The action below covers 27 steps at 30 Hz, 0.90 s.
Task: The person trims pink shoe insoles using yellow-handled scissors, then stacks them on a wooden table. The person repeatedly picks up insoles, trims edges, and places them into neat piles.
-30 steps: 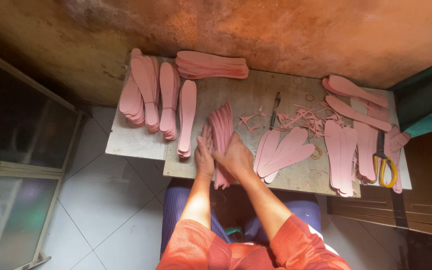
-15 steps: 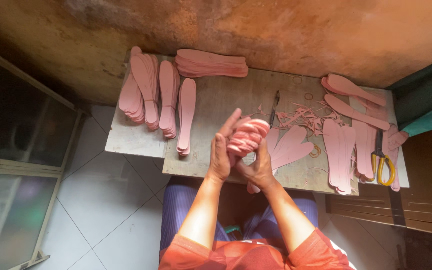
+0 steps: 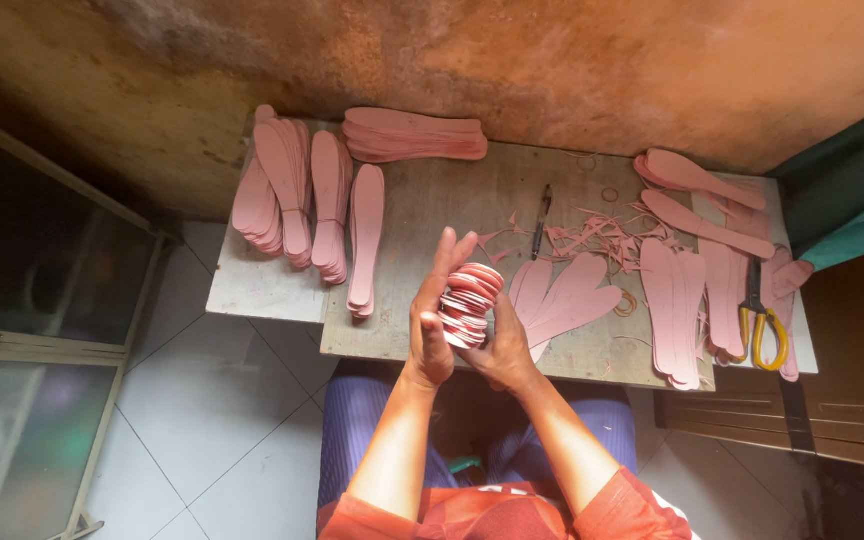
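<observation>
Both hands, left [image 3: 430,320] and right [image 3: 503,345], are gripping a stack [image 3: 468,304] end-on, fingers wrapped round; its long axis is hidden.

One pair of scissors [image 3: 760,318], one pen [image 3: 540,222], two hands [image 3: 467,320].

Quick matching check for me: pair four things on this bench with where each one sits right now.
Things:
1. stack of pink insoles
2. scissors
3. pink trimmings
4. dark pen-like tool

Places:
A. table's far right
B. loose at table centre
C. between both hands
D. left of the trimmings

Pairs: 1-C, 2-A, 3-B, 4-D
</observation>
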Tool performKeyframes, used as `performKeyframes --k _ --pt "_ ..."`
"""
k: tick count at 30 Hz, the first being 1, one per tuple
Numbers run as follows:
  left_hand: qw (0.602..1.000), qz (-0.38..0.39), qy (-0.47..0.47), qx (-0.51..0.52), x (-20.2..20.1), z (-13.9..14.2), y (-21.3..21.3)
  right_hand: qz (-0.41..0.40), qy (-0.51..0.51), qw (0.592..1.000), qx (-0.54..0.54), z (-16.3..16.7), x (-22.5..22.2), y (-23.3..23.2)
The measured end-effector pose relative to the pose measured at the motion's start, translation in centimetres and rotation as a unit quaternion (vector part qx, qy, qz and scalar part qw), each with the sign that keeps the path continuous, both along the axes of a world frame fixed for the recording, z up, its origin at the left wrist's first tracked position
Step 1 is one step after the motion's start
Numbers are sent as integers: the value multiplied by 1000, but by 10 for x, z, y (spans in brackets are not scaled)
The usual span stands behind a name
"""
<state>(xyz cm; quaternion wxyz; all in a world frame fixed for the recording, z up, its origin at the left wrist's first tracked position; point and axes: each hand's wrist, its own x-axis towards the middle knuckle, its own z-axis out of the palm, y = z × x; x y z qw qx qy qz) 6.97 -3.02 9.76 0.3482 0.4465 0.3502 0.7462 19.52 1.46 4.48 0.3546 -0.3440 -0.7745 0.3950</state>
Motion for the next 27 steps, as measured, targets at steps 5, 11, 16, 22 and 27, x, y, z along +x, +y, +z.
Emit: performKeyframes --k 5,11,16,22,27 --pt "998 43 53 -1 8 0 13 18 77 997 -6 7 -21 -1" --pt "999 22 42 -18 -2 -21 15 43 103 988 103 4 -25 9" --pt "972 52 152 -171 -15 -62 -1 49 150 908 -388 -16 -12 25" --pt "883 96 64 -455 11 -110 -40 25 155 824 -544 -36 -33 60" --pt "864 186 23 -467 -2 -114 -29 23 107 769 -629 -19 -94 62"
